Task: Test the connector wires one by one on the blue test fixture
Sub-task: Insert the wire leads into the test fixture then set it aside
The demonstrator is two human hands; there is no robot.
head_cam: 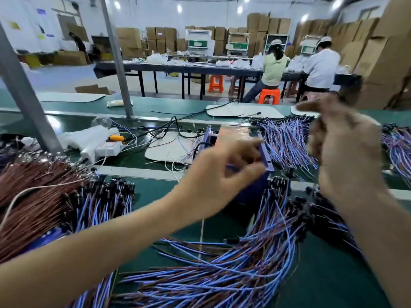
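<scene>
Green bench (153, 193), blue fixture (266, 157) behind left hand (213, 181)

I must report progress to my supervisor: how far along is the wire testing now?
Done: unclear. Wires lie in a left pile, a front pile and a right pile, but nothing marks which are tested. In hand: the left hand, curled, is at the fixture; blur hides whether it holds a wire. The right hand is raised, blurred. Left: probably many wires, judging by the large piles.
</scene>
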